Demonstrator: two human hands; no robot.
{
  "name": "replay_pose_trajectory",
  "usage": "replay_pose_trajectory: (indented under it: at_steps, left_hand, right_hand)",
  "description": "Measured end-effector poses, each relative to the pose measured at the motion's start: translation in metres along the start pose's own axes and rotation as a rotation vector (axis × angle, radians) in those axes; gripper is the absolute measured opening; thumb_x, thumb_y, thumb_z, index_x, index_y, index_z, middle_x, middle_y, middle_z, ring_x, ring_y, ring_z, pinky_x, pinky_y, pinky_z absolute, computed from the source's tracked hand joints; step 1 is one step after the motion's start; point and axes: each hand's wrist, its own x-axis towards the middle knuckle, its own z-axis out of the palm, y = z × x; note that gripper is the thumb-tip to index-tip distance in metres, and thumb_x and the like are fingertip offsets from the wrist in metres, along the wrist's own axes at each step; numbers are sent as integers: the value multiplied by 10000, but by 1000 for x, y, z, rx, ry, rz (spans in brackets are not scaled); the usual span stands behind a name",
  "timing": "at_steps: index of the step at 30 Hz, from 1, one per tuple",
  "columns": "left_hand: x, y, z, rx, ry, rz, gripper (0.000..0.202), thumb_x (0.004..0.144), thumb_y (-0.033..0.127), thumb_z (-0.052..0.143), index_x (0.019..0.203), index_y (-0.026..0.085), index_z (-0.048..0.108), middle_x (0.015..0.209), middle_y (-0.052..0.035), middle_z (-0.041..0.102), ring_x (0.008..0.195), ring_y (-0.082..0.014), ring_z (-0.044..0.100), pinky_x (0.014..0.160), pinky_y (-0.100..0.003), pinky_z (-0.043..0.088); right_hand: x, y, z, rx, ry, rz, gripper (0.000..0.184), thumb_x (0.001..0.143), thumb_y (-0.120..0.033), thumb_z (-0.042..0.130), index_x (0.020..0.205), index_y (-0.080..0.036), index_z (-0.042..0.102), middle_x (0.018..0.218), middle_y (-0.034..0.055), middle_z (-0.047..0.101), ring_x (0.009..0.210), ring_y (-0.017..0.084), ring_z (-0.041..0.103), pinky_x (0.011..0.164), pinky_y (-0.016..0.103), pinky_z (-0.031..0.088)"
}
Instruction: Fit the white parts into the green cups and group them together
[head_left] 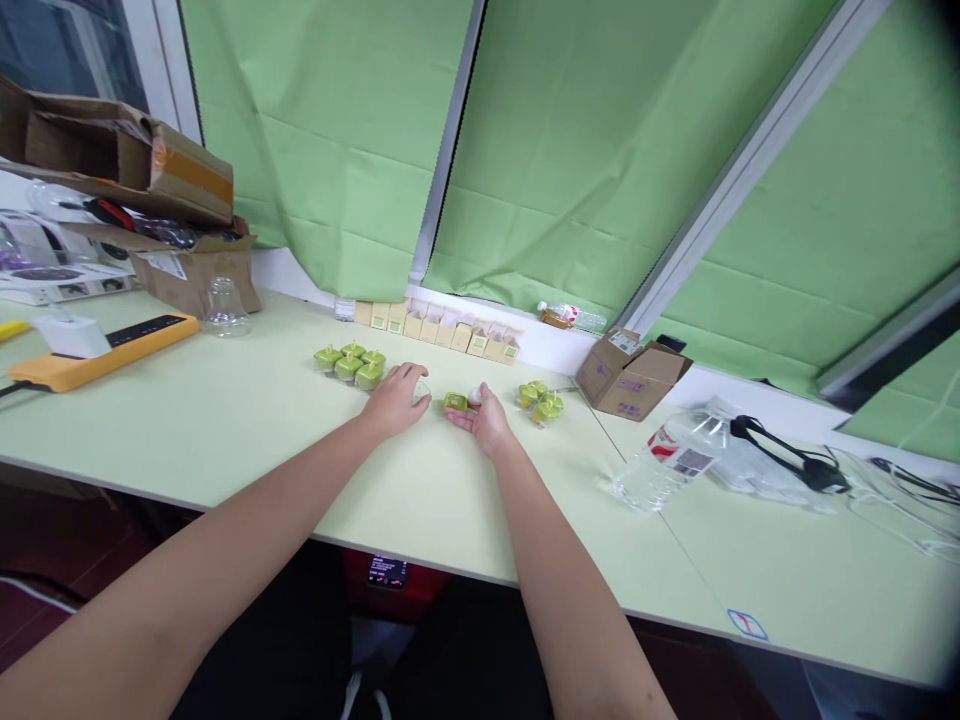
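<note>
My left hand (396,402) is over the table with its fingers curved round a small clear piece (424,388), perhaps a plastic cup; most of it is hidden. Facing it, my right hand (487,422) is turned partly palm up. It holds a small green square piece (455,401) at the fingertips, and a white rounded thing (475,396) shows by the thumb. Several clear little cups with green tops (349,365) stand in a cluster just left of my left hand. A smaller group of green-topped cups (541,402) sits to the right of my right hand.
Small open cardboard boxes (450,328) line the table's back edge. At right are a brown carton (630,375), a large clear bottle (671,455) and a black headset (795,455). An orange power strip (112,350), a glass jar (223,308) and stacked cartons (191,175) occupy the left.
</note>
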Motion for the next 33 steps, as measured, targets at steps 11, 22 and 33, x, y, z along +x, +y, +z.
replay_pose_trajectory:
  at_steps: [11,22,33]
  left_hand:
    - [1,13,-6,-51,55,41,310,877,278,517,1179,207,528,1207,-76,591,1142,-259,541,998,-403,436]
    - [-3,19,-8,-51,38,56,314,882,265,510,1190,206,527,1212,-82,589,1151,-260,532,1008,-400,430]
    - [-76,120,-21,-445,-374,375,224,909,371,474,1024,288,647,969,-79,683,927,-257,618,797,-421,499]
  right_hand:
    - [-7,-4,-2,99,30,-24,214,982,-431,375,1010,-219,393,783,8,552,680,213,715,705,425,626]
    - [-10,-5,-2,105,29,-29,224,973,-433,394,1019,-214,411,801,14,544,688,211,706,733,443,623]
    - [-10,-7,-3,90,96,-19,266,971,-447,366,1052,-197,406,809,31,603,640,198,691,662,374,602]
